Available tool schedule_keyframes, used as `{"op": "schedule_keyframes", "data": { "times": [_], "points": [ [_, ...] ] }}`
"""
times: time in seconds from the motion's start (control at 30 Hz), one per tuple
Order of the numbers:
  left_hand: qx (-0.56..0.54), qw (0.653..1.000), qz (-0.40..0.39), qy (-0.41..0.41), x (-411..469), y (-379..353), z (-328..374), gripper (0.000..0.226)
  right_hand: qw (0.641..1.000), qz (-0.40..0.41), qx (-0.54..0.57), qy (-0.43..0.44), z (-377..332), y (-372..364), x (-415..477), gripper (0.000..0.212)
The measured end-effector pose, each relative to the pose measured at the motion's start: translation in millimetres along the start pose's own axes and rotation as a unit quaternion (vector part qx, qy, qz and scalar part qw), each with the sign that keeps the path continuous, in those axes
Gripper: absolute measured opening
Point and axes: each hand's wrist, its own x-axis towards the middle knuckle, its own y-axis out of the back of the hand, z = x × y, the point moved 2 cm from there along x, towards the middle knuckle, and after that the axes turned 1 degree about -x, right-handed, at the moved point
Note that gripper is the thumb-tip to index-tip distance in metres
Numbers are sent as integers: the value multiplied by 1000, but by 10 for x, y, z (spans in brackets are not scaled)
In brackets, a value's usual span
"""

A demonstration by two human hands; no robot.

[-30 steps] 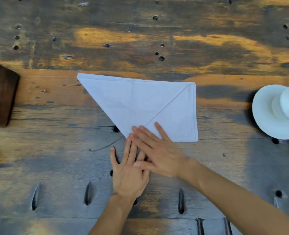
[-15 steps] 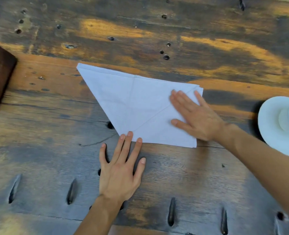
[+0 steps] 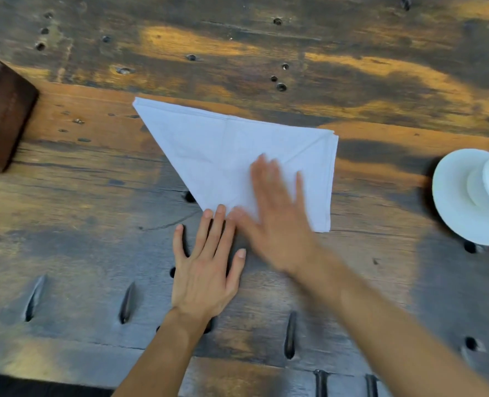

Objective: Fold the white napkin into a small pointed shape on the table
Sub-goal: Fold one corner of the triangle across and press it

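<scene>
The white napkin (image 3: pixel 226 156) lies flat on the worn wooden table (image 3: pixel 94 196). Its left part tapers to a point at the far left, and its right corner is folded over into a flap with a diagonal crease. My left hand (image 3: pixel 206 270) rests flat on the wood, fingers spread, its fingertips touching the napkin's near tip. My right hand (image 3: pixel 277 213) is blurred with motion and lies flat on the napkin's near right part, palm down, fingers pointing away from me. Neither hand grips anything.
A stack of white plates (image 3: pixel 472 196) sits at the right edge of the table. A dark brown block (image 3: pixel 2 121) stands at the left edge. Slots and holes dot the near planks.
My right hand has slid back from the napkin's far right corner down along the fold toward its near tip. My left hand has stayed at the tip.
</scene>
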Motion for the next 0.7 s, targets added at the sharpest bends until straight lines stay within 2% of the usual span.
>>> {"op": "schedule_keyframes", "data": {
  "times": [0.07, 0.13, 0.3, 0.47, 0.6, 0.7],
  "points": [
    [32, 999, -29, -18, -11, -38, -49, 72, 999, -44, 8, 20, -443, -210, -223, 84],
    [83, 994, -59, -32, -27, -69, -103, 86, 998, -70, 1, 0, -641, -359, -335, 88],
    [96, 994, -48, -31, -26, -87, -75, 99, 994, -74, 9, -74, -579, -405, -369, 100],
    [84, 995, -49, -13, -19, -111, -94, 88, 992, -95, 18, -79, -520, -383, -415, 98],
    [26, 999, -10, 21, -1, -86, -35, 62, 992, -94, 2, -83, -359, -355, -509, 93],
    [-2, 1000, 13, 13, -4, -53, -8, 60, 992, -93, -12, -88, -181, -316, -631, 88]
  ]
}}
